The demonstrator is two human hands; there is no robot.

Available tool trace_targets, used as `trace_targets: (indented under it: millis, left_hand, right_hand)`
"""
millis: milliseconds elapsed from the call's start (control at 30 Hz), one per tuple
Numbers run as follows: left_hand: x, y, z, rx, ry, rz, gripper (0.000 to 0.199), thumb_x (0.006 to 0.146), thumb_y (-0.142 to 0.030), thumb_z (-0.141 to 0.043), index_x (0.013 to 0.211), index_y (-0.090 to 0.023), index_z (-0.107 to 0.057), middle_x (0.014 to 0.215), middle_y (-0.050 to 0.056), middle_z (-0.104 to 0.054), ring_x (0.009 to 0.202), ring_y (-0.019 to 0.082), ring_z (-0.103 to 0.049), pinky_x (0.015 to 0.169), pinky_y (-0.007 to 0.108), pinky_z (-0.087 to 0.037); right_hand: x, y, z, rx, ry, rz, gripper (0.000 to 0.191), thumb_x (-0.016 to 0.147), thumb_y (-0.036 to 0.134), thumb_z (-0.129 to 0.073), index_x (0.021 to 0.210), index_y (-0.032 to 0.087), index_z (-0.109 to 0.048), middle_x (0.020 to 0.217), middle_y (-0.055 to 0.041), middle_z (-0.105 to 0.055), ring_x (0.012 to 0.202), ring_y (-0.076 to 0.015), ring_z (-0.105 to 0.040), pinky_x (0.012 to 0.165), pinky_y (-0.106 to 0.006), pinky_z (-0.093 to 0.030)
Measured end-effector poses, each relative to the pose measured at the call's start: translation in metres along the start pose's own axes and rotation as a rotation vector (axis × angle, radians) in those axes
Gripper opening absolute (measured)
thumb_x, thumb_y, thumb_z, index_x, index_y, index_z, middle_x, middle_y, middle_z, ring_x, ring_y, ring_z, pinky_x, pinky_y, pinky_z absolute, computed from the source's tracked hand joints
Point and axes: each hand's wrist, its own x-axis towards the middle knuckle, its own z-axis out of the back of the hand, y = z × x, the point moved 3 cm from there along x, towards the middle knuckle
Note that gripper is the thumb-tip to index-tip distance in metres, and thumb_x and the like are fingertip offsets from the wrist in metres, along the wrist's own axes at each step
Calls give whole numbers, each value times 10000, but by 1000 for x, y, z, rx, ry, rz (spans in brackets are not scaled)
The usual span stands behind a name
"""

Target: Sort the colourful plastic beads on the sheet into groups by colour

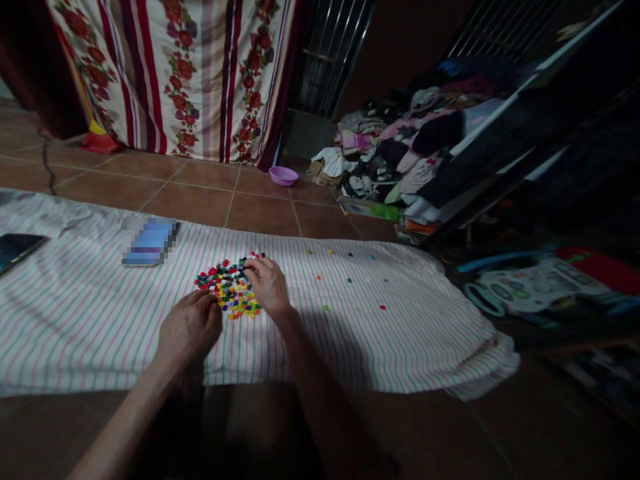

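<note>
Striped cloth [100,327], pile of colourful pieces [233,290], spaced-out pieces [383,307], two flat devices [153,241]

Right side: striped cloth [430,327] gives a broad lane beyond the spaced loose pieces [383,307], with narrower gaps between them. Pile of small coloured pieces [235,288] obstructs mid-cloth; left hand [193,321] blocks its near-left approach, right hand [269,283] its right. Far left, blurred phone [150,243] and dark device [19,249] flank a passable strip.
</note>
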Motion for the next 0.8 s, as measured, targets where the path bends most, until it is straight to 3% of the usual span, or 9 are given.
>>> trace_targets:
  millis: [200, 333, 633, 800]
  left_hand:
    - [-1, 3, -1, 19, 30, 20, 418, 885, -367, -329, 993, -192, -693, 1165, 92, -692, 1075, 219, -650, 961, 358, -518]
    - [-1, 3, -3, 37, -4, -35, 388, 878, -369, -339, 947, -212, -686, 1106, 82, -710, 1034, 225, -661, 930, 363, -531]
    - [-5, -9, -3, 154, -7, -124, 344, 896, -329, -341, 871, -183, -651, 1097, 120, -696, 1028, 273, -642, 935, 414, -499]
    - [-5, -12, -3, 178, 28, -97, 380, 906, -363, -323, 901, -176, -653, 1138, 120, -677, 1053, 280, -625, 925, 403, -481]
  right_hand:
    - [-12, -33, 38, -17, -54, -26, 226, 915, 199, -507, 1033, 245, -695, 1007, -39, -652, 946, -153, -606, 895, -271, -458]
    - [-22, -63, 75, -43, -162, -93, 254, 873, 172, -483, 1042, 188, -672, 991, -69, -658, 888, -166, -612, 862, -285, -474]
    - [-78, -167, 179, -163, -487, -317, 252, 762, 228, -479, 893, 168, -685, 851, -76, -672, 749, -185, -599, 767, -324, -481]
    - [-123, -219, 214, -310, -573, -434, 295, 746, 250, -452, 879, 158, -698, 829, -94, -682, 778, -216, -598, 793, -356, -468]
